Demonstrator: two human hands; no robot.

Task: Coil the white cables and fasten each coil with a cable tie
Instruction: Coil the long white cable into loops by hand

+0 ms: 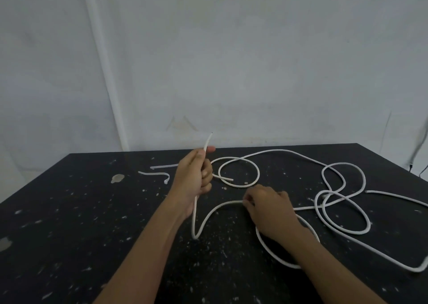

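White cable [208,213] sags in a U between the hands at frame centre: left hand [193,178] fisted round its upright free end, right hand [268,211] pinching it lower right. Slack sprawls rightward across the bench [69,234], nearer the right hand.

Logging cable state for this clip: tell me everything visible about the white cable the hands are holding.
The cable is thin, white, round and looks like flexible plastic. The left hand grips it near one end, the tip pointing up past the thumb. From there it drops to the table, bends sharply, and rises to the right hand, which pinches it. Beyond, it lies uncoiled in loose, overlapping loops to the right.
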